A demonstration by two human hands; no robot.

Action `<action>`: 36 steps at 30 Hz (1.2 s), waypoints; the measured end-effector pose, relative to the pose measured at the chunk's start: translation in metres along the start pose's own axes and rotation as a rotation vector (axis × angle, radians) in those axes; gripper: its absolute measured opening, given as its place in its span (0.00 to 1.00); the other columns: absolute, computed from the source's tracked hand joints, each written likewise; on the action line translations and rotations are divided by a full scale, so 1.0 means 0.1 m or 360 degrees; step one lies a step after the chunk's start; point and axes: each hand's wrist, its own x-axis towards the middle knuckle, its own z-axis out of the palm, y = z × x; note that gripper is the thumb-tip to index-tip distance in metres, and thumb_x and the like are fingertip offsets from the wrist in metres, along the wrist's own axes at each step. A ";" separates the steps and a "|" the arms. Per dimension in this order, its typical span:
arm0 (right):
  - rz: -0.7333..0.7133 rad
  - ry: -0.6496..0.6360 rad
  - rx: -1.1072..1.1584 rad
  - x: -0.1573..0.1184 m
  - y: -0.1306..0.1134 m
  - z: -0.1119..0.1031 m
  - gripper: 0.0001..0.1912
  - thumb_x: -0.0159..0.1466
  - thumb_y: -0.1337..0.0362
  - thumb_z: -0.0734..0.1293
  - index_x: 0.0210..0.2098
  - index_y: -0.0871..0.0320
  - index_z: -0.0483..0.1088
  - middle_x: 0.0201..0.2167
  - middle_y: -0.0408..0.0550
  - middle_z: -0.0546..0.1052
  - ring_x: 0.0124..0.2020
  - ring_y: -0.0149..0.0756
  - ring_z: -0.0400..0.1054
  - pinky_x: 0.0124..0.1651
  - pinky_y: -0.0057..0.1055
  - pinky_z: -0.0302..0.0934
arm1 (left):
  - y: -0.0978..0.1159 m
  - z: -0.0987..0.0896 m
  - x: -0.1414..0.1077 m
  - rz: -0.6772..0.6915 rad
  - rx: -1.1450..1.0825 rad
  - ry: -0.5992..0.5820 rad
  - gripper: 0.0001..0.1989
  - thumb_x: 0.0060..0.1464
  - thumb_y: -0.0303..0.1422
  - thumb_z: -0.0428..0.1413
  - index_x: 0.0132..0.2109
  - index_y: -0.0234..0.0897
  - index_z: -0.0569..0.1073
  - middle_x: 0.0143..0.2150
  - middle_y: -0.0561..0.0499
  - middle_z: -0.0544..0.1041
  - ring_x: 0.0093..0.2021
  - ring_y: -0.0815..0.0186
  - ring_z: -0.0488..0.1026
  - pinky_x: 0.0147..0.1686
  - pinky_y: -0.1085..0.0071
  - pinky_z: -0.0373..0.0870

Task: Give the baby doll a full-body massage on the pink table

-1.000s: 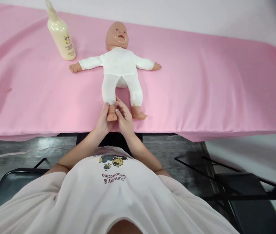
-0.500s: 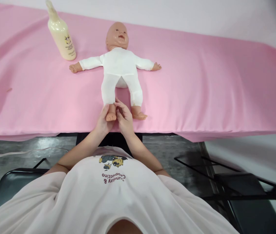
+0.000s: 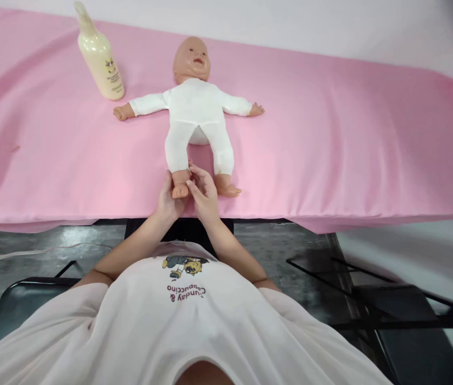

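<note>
A baby doll [image 3: 196, 101] in a white suit lies on its back on the pink cloth, arms spread, its feet toward me. My left hand [image 3: 169, 200] is closed around the doll's foot [image 3: 180, 187] on the left, cupping it from the outer side and below. From the inner side my right hand [image 3: 205, 198] holds the same foot, its thumb touching the foot's edge. The fingers under the foot are hidden. Just right of my right hand rests the doll's other foot [image 3: 228, 186], untouched.
A cream pump bottle [image 3: 100, 64] stands left of the doll's head. The pink tablecloth [image 3: 310, 139] covers the table, whose front edge is below my wrists. Black chairs [image 3: 30, 299] stand at the lower left and lower right.
The held foot has shifted slightly left. My left thumb has moved off the top of the ankle to its outer side, and my right thumb now lies against the foot.
</note>
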 end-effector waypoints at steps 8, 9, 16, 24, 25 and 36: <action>-0.0043 0.0033 0.0145 -0.01 0.01 0.01 0.20 0.69 0.51 0.71 0.57 0.49 0.72 0.63 0.49 0.75 0.71 0.41 0.65 0.78 0.45 0.58 | 0.00 -0.07 0.00 0.0036 0.0174 -0.0158 0.21 0.61 0.22 0.47 0.53 0.35 0.79 0.43 0.48 0.83 0.55 0.65 0.79 0.68 0.69 0.66; -0.0032 0.0047 0.0141 0.00 0.03 0.00 0.20 0.69 0.50 0.71 0.57 0.49 0.71 0.63 0.49 0.75 0.70 0.41 0.66 0.77 0.45 0.60 | 0.00 -0.08 0.00 0.0038 0.0185 -0.0164 0.20 0.61 0.22 0.47 0.52 0.36 0.80 0.43 0.48 0.83 0.55 0.65 0.79 0.68 0.68 0.66; 0.0029 0.0103 0.0151 0.01 0.08 0.00 0.24 0.67 0.44 0.73 0.57 0.48 0.71 0.61 0.50 0.76 0.65 0.43 0.71 0.73 0.45 0.68 | -0.03 -0.07 0.00 0.0062 0.0190 -0.0136 0.20 0.75 0.37 0.43 0.50 0.36 0.79 0.44 0.45 0.82 0.64 0.60 0.75 0.73 0.62 0.62; -0.0015 0.0112 0.0159 -0.01 0.03 0.03 0.23 0.67 0.48 0.74 0.56 0.49 0.70 0.58 0.49 0.77 0.62 0.41 0.73 0.71 0.45 0.68 | -0.03 -0.07 0.04 -0.0032 0.0095 0.0023 0.30 0.76 0.49 0.37 0.58 0.36 0.77 0.49 0.43 0.82 0.68 0.57 0.71 0.71 0.62 0.67; -0.0016 0.0104 0.0153 -0.01 0.04 0.02 0.22 0.68 0.48 0.73 0.56 0.50 0.70 0.58 0.49 0.77 0.62 0.40 0.73 0.71 0.43 0.68 | -0.03 -0.07 0.04 -0.0030 0.0089 0.0039 0.30 0.76 0.48 0.37 0.58 0.36 0.77 0.48 0.43 0.81 0.67 0.58 0.72 0.70 0.64 0.68; 0.0018 0.0110 0.0113 0.01 0.07 0.00 0.21 0.67 0.46 0.72 0.54 0.49 0.72 0.55 0.50 0.77 0.56 0.40 0.75 0.66 0.42 0.73 | -0.05 -0.04 0.01 0.0055 0.0187 -0.0118 0.23 0.74 0.39 0.45 0.66 0.34 0.73 0.53 0.44 0.82 0.64 0.63 0.76 0.70 0.69 0.65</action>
